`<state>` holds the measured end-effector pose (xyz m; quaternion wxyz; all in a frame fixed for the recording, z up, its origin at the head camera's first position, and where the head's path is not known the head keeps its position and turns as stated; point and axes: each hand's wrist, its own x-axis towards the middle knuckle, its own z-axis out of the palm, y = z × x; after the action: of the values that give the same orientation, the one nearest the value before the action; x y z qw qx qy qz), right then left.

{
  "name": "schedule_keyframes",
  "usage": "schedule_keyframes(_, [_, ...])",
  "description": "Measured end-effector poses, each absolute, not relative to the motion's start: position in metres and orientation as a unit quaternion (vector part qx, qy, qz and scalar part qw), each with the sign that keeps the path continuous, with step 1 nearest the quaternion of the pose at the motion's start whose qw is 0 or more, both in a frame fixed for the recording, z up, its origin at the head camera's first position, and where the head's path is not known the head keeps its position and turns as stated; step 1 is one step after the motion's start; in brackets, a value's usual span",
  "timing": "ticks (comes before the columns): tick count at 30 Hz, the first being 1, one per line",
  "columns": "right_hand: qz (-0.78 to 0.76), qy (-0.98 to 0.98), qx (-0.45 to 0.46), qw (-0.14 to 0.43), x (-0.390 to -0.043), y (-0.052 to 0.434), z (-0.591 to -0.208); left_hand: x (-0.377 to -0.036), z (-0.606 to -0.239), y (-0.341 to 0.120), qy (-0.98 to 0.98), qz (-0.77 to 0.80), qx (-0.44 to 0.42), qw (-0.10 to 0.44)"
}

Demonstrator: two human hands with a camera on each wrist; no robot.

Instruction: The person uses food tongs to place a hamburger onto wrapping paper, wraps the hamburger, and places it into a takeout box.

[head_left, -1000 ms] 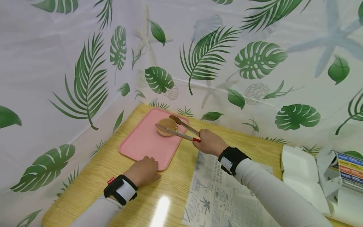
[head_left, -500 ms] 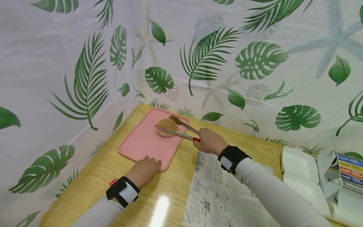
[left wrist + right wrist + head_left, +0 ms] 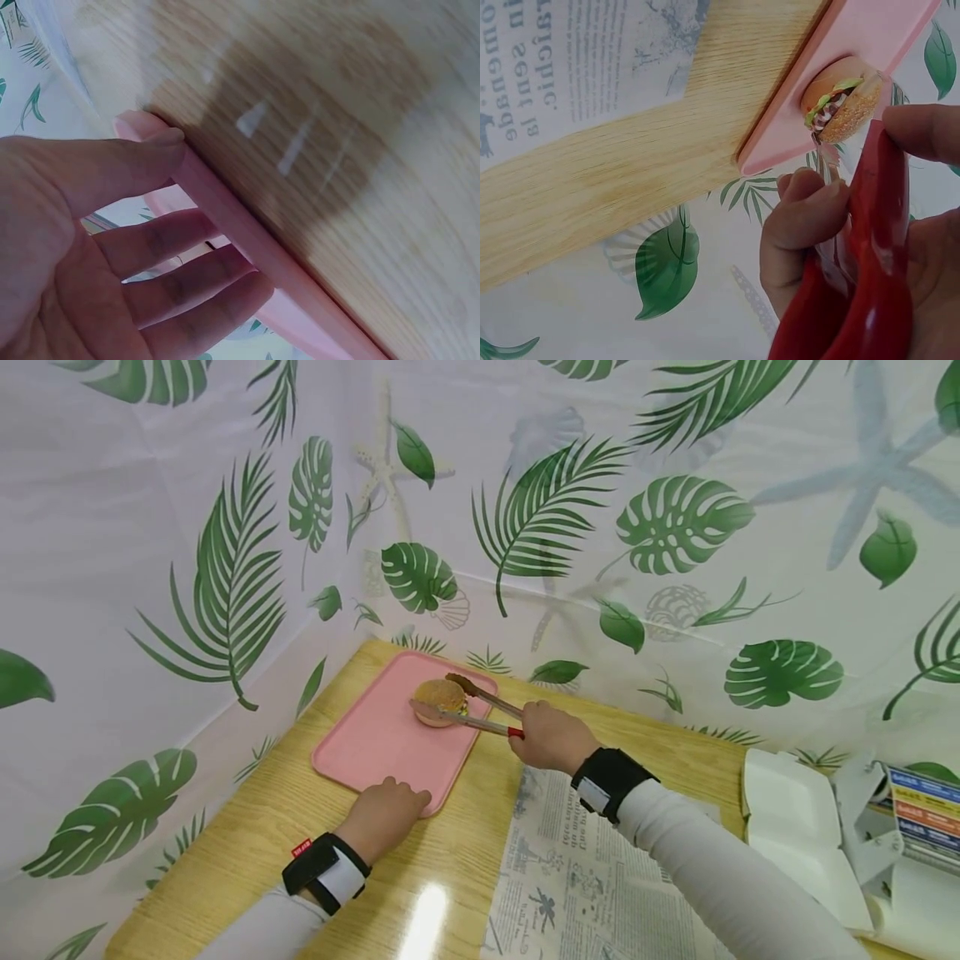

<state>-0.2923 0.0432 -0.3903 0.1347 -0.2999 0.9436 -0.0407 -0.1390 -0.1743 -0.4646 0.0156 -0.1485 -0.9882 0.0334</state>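
A hamburger [image 3: 438, 692] with a seeded bun, and lettuce showing at its side in the right wrist view, sits on a pink tray [image 3: 375, 752] toward the back. My right hand [image 3: 555, 735] grips red-handled metal tongs [image 3: 487, 725]. The tongs' brown tips lie on both sides of the bun, one overlapping its near side. At the tray's near end, my left hand [image 3: 386, 818] holds the rim. In the left wrist view the thumb [image 3: 161, 150] lies on the outer face of the rim, with several fingers [image 3: 202, 311] against its other side.
Newspaper-print paper [image 3: 592, 868] lies on the wooden table [image 3: 225, 877] right of the tray. An open white clamshell box [image 3: 791, 802] stands farther right, beside a white rack with colourful striped boxes [image 3: 930, 810]. Leaf-patterned curtains [image 3: 555, 610] border the table behind and at left.
My left hand has shifted slightly right along the tray's near rim, and its thumb has drawn in to the edge. The tongs and hamburger stay in place; the view tips slightly.
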Motion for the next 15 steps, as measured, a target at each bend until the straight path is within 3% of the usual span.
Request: schedule_keyframes(15, [-0.010, 0.948, -0.303, 0.095, -0.295, 0.039, -0.403, -0.138, -0.463, -0.172, -0.987, 0.039, -0.154, 0.021])
